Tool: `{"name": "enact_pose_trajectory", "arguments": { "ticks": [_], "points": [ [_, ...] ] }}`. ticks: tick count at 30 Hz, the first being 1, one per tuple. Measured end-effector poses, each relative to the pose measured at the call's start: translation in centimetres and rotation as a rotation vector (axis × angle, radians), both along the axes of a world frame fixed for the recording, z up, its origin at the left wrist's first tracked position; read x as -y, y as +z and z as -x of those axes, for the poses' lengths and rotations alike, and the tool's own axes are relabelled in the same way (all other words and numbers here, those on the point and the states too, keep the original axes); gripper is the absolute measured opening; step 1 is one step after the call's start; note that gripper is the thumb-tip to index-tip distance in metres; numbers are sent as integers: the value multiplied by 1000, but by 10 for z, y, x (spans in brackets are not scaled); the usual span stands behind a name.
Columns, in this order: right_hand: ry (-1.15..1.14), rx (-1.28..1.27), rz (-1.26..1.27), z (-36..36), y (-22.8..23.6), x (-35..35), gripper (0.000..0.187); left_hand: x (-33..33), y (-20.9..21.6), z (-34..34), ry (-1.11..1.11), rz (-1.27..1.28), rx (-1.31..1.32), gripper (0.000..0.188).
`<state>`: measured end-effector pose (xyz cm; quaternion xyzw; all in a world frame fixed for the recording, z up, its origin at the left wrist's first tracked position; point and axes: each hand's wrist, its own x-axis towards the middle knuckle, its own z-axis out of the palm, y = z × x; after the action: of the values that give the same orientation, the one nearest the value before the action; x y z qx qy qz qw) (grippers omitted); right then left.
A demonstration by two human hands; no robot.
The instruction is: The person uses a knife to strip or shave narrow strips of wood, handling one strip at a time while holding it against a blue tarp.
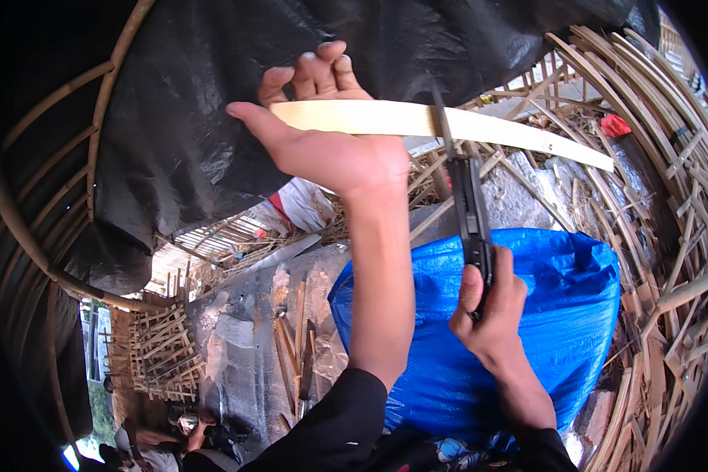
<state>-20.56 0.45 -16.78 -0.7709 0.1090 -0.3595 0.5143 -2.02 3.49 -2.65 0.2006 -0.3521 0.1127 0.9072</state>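
A pale, flat bamboo strip point(519, 134) lies across the upper middle of the view, its right end sloping downward. My left hand point(330, 149) is palm up beneath its left end, with the strip across the palm and the fingers loosely curled behind it. In my right hand point(492, 307) is the black handle of what looks like a folding saw point(472, 208), held nearly upright. Its thin dark blade crosses the strip to the right of my left wrist. Whether the blade bites into the strip cannot be made out.
Blue plastic sheeting point(448, 354) spreads below my hands. Many wooden strips point(669, 134) are stacked along the right. A black tarp point(181, 118) hangs at the upper left by a pole frame point(27, 236). Slats point(299, 346) lie on the grey ground sheet point(240, 377); another person point(165, 436) is at lower left.
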Motion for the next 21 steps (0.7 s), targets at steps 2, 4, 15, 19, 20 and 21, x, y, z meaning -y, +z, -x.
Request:
{"name": "enact_pose_trajectory", "arguments": {
  "ticks": [2,4,15,19,20,21],
  "points": [
    [-45,1,-18,4,6,2,23,10,8,11,20,40,-20,49],
    [-62,-3,-60,9,12,1,21,19,3,10,15,13,20,48],
    [33,10,-66,7,11,-6,23,17,-9,1,-2,-36,88,43],
    [-25,-24,-35,7,11,5,22,22,-1,7,13,-36,46,51],
    [-30,-1,-43,7,11,10,21,26,2,9,16,-8,7,50],
    [-36,16,-48,7,10,15,21,27,0,6,7,-5,5,50]
  ]
}}
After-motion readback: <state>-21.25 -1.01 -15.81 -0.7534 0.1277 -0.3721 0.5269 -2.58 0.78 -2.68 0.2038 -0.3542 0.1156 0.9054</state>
